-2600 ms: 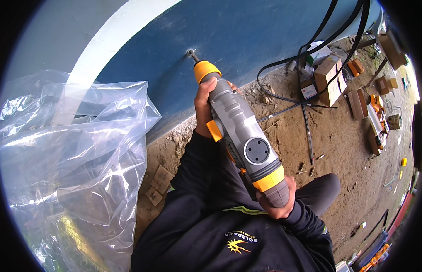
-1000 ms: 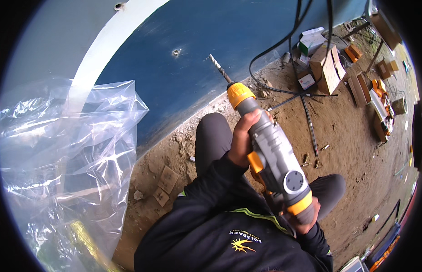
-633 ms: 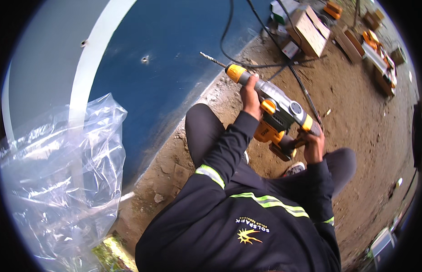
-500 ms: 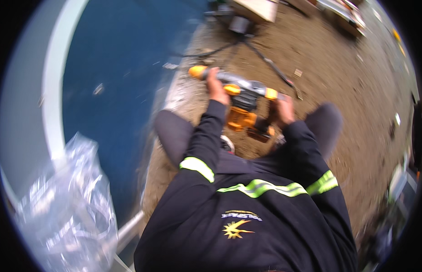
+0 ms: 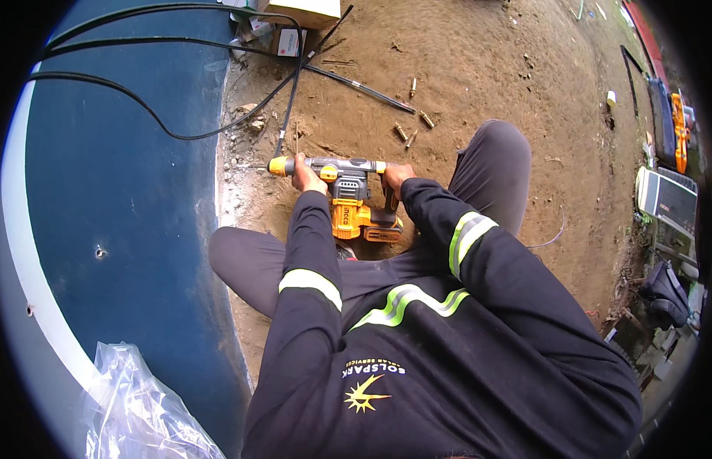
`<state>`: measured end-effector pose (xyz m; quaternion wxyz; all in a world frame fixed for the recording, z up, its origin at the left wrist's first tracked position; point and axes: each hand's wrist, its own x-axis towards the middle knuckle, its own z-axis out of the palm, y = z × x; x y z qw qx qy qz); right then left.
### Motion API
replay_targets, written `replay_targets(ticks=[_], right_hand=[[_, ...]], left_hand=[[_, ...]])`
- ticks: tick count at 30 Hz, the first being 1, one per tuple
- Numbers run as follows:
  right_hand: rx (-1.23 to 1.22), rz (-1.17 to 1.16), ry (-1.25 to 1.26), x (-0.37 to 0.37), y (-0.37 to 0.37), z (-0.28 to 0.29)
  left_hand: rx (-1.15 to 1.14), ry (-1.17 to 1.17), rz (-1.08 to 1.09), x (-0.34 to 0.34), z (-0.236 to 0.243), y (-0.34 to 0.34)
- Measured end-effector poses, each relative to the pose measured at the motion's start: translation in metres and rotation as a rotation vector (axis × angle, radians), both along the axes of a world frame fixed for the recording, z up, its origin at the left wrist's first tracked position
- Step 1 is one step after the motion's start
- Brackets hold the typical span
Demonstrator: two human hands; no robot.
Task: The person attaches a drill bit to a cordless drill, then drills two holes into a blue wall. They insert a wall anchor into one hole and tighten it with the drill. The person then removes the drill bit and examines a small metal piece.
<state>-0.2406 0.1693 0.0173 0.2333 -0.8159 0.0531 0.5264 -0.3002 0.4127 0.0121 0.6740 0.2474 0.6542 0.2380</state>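
Note:
A yellow and black cordless rotary hammer drill (image 5: 348, 187) lies level across my lap area, its nose and thin bit pointing left. The bit reaches the foot of the blue wall (image 5: 134, 222); whether its tip touches the wall I cannot tell. My left hand (image 5: 308, 177) is closed around the front of the drill, just behind the yellow chuck. At the back end, my right hand (image 5: 399, 179) grips the rear handle; the trigger finger is hidden. Below the body hangs the battery pack (image 5: 383, 231).
Black cables (image 5: 157, 134) loop over the wall and ground beyond the drill. Several metal anchor bolts (image 5: 426, 119) lie on the dirt near a black rod (image 5: 364, 88). A cardboard box (image 5: 306, 14) stands far ahead; clear plastic sheeting (image 5: 134, 405) is at lower left.
The drill has swung from a slant to nearly level, with its nose by the wall's foot. Both hands keep their hold. My view has shifted, bringing more cables and the bolts into sight.

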Motion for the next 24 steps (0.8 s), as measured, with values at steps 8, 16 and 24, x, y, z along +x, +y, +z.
replay_targets(ticks=[8, 16, 24], right_hand=[[-0.228, -0.196, -0.291, -0.002, 0.013, -0.019], [-0.339, -0.082, -0.736, 0.049, 0.023, 0.009], [-0.269, 0.076, -0.808, 0.08, 0.012, -0.041]], left_hand=[[0.026, 0.207, -0.186, 0.014, 0.002, -0.002], [0.059, 0.314, -0.324, 0.01, -0.039, 0.012], [0.154, 0.613, -0.559, 0.008, -0.027, 0.016]])
